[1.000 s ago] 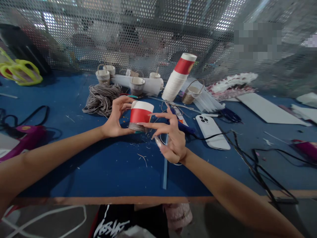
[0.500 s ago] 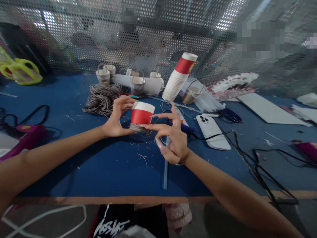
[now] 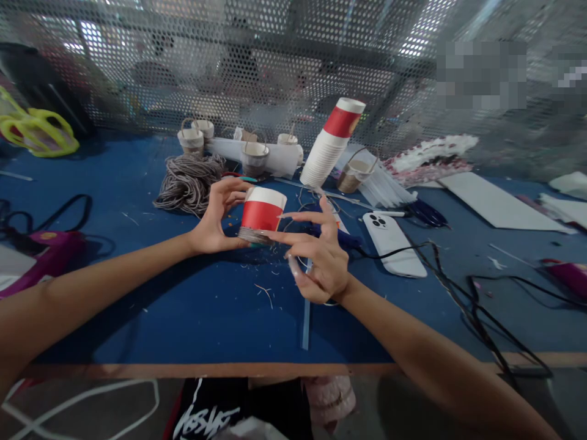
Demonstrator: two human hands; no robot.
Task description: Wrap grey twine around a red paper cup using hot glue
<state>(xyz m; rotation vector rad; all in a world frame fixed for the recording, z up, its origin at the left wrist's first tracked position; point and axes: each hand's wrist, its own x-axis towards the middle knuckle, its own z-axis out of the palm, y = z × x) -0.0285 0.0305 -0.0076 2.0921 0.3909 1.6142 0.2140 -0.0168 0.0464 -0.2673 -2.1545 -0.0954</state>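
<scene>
A red and white paper cup [image 3: 262, 214] has grey-brown cord [image 3: 255, 236] wound in several turns around its lower end. My left hand [image 3: 220, 223] grips the cup from the left, thumb low and fingers behind it. On the other side, my right hand [image 3: 318, 256] has its fingers spread, one fingertip at the cord near the cup's base. I make out nothing held in the right hand. Behind my left hand lies a bundle of the same grey-brown cord [image 3: 187, 186]. Under the right hand, a clear glue stick [image 3: 306, 324] lies partly hidden.
A tilted stack of paper cups [image 3: 326, 153] leans at the back, near small cord-wrapped cups with handles [image 3: 355, 175]. A white phone [image 3: 395, 244] and black cables [image 3: 449, 281] lie at right. Purple tools [image 3: 55, 253] sit at left, yellow-handled scissors [image 3: 41, 131] beyond.
Both hands stay nearly in place. The cup has turned or tilted very slightly, and the right hand's fingers have shifted a little.
</scene>
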